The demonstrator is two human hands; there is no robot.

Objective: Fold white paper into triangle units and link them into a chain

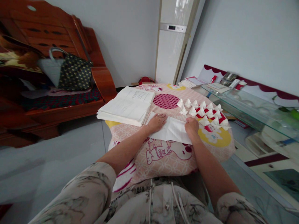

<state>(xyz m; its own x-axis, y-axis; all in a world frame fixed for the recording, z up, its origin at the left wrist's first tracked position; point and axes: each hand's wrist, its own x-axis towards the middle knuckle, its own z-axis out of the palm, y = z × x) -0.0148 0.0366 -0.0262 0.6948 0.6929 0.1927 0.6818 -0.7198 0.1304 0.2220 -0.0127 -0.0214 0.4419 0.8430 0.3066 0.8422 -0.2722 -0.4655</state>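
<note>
A white sheet of paper [174,130] lies on a pink cartoon-print cloth [163,155] covering a small table. My left hand [157,122] rests flat on the sheet's left part, fingers stretched out. My right hand [191,125] presses down on the sheet's right part, fingers curled against the paper. Beyond my right hand lie several small white folded paper triangles [203,112] in rows.
A thick stack of white paper [127,107] sits at the table's far left. A glass-topped table [252,105] with books and a metal bowl stands to the right. A wooden bench [53,77] with bags is at left, a tall white air conditioner [174,40] behind.
</note>
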